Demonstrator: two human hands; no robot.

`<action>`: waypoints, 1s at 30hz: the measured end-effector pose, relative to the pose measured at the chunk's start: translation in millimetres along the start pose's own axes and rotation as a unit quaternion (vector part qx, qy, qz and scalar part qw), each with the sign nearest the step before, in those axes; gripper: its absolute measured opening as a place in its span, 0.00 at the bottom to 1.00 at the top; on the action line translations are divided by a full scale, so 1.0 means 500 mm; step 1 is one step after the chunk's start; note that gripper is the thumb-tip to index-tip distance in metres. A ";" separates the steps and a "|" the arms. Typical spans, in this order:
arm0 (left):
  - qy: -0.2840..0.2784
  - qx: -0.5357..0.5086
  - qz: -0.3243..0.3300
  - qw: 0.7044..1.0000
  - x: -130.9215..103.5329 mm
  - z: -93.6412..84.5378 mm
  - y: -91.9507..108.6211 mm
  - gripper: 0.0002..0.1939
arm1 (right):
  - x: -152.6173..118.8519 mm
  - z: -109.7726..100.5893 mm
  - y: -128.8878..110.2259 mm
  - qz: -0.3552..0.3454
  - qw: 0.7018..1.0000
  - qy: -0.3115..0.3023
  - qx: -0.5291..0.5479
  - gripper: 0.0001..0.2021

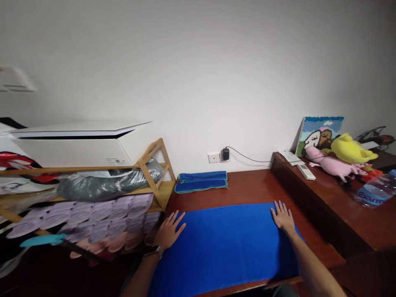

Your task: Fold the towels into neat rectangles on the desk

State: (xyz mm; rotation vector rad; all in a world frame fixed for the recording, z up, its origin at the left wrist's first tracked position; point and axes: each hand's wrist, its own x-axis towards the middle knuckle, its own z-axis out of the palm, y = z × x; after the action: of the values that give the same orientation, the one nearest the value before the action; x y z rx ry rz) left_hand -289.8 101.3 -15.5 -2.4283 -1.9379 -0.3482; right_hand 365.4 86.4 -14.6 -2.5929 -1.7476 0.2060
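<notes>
A bright blue cloth (225, 243) lies spread flat on the reddish-brown wooden table (247, 185). On its far left corner rests my left hand (170, 231), fingers spread, with a band at the wrist. My right hand (282, 216) lies on the far right corner with its fingers apart. Neither hand holds anything. Behind the spread cloth, near the wall, sits a folded dark blue cloth (201, 182) with green edging.
At left, a wooden rack (159, 173) holds a white box (74, 144), a plastic-wrapped bundle and purple slippers (114, 210). On the raised right surface are a remote (306, 172), plush toys (334, 165), a picture and a bottle (375, 190). A charger (225, 154) is plugged into the wall.
</notes>
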 end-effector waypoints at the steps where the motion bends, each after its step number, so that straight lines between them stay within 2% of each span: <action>1: 0.001 0.000 -0.001 1.000 -0.001 -0.002 0.001 0.35 | 0.000 -0.005 -0.002 0.002 1.000 -0.005 0.000 0.40; 5: 0.013 -0.002 -0.015 1.000 -0.006 0.001 0.007 0.38 | 0.005 -0.063 -0.016 0.018 0.998 -0.063 -0.014 0.38; 8: 0.015 -0.005 -0.025 1.000 -0.006 0.006 0.011 0.38 | -0.011 -0.115 -0.083 0.012 0.997 -0.065 -0.046 0.36; 11: 0.017 -0.008 -0.027 0.999 -0.005 0.008 0.013 0.38 | -0.079 -0.131 -0.233 -0.092 0.995 0.010 -0.033 0.35; 15: 0.020 -0.008 -0.031 0.999 -0.003 0.010 0.014 0.38 | -0.224 -0.077 -0.467 -0.293 0.952 -0.012 0.081 0.36; 17: 0.026 -0.011 -0.030 0.999 -0.003 0.013 0.012 0.37 | -0.276 -0.045 -0.534 -0.352 0.929 -0.031 0.115 0.35; 18: 0.030 -0.013 -0.029 0.999 -0.002 0.014 0.011 0.37 | -0.287 -0.034 -0.545 -0.363 0.923 -0.036 0.122 0.35; 19: 0.033 -0.014 -0.028 0.999 -0.002 0.016 0.010 0.37 | -0.288 -0.028 -0.540 -0.363 0.923 -0.039 0.121 0.35; 21: 0.037 -0.013 -0.026 0.999 -0.001 0.018 0.008 0.37 | -0.260 -0.029 -0.483 -0.332 0.937 -0.038 0.102 0.35; 23: 0.037 -0.010 -0.026 0.999 0.000 0.018 0.007 0.37 | -0.204 -0.043 -0.375 -0.271 0.960 -0.033 0.067 0.35; 27: 0.040 -0.010 -0.025 0.999 0.000 0.017 0.005 0.37 | -0.078 -0.064 -0.106 -0.090 0.995 -0.030 0.002 0.36; 29: 0.039 -0.009 -0.023 0.999 0.000 0.017 0.004 0.37 | -0.035 -0.059 -0.001 -0.032 0.999 -0.028 -0.006 0.38; 30: 0.035 -0.007 -0.023 0.999 0.000 0.016 0.004 0.37 | -0.021 -0.053 0.035 -0.022 0.999 -0.024 -0.007 0.38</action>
State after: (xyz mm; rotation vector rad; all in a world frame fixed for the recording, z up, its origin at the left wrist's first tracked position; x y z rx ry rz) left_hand -286.8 102.1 -23.2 -2.3495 -1.9706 -0.4441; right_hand 380.6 71.9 11.2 -2.5770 -1.8276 0.2577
